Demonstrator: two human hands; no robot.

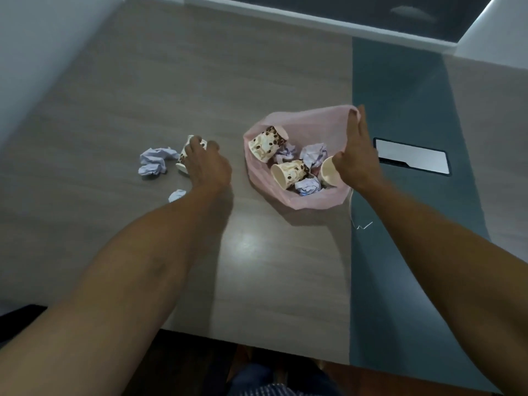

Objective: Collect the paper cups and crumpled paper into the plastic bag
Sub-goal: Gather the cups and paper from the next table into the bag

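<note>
Two bare forearms reach up from the bottom corners of the frame across a grey wood-grain table point(143, 90). Low on the left, a small crumpled paper ball point(177, 195) lies just beside the left wrist. Above it, left of centre, the left hand point(207, 164) comes down over a paper cup point(184, 155) lying on its side, its fingers curled round the patterned wall of the cup. Just left of that cup and hand sits a larger wad of crumpled paper point(154, 162), touching or nearly touching the cup; the blur leaves that unclear. Right of centre, well apart from the left hand, a pink plastic bag point(303, 121) lies open on the table at the border with a teal strip point(400, 110) of the tabletop. Inside it are three paper cups on their sides, one at the upper left point(265, 144), one in the middle point(288, 171), one at the right point(328, 170), with crumpled paper balls point(314, 154) among them. The right hand point(358, 151) stands edge-on at the bag's right rim, fingers straight and together, fingertips at the bag's upper corner, thumb reaching toward the right cup; whether it pinches the plastic cannot be told. Further right, a dark rectangular panel point(413, 157) is set into the teal strip.
</note>
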